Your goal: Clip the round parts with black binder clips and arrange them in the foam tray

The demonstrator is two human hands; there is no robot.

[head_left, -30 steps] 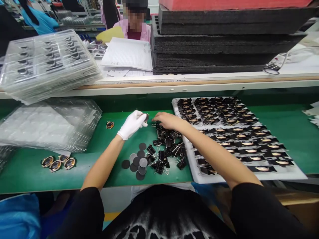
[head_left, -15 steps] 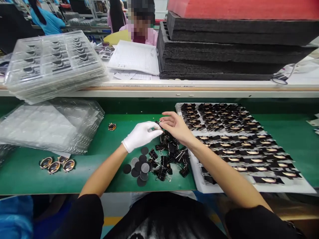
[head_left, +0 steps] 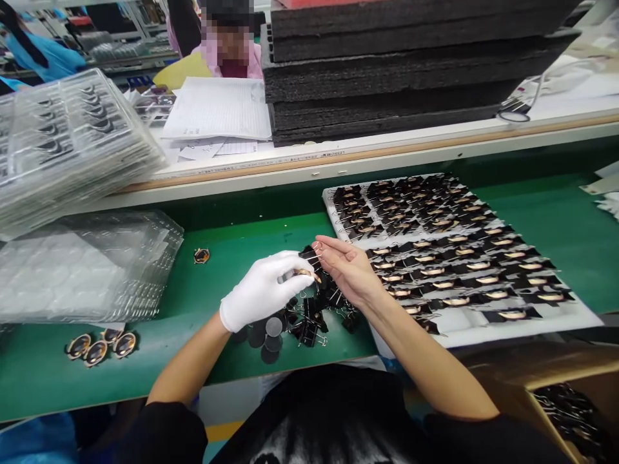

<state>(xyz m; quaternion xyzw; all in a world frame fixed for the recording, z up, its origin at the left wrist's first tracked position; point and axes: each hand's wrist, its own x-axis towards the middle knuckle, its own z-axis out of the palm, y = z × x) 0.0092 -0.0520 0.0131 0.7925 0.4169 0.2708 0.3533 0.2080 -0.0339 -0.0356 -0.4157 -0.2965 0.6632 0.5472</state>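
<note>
My left hand, in a white glove, pinches a gold-rimmed round piece seen edge-on. Just beyond it, my bare right hand has its fingers on the wire handles of a black binder clip. Whether the clip touches the piece I cannot tell. Below my hands lies a heap of loose binder clips, with dark round discs beside it. To the right, a white foam tray holds rows of binder clips with gold-edged pieces in them.
Several gold-rimmed pieces lie at left, and a single one farther back. Clear plastic trays are stacked beside them. Black foam sheets stand on the shelf. A box of clips is low at right. A person sits opposite.
The view has turned and shifted, bringing the box at lower right into sight. The round piece and the clip handles now show more plainly between my hands.
</note>
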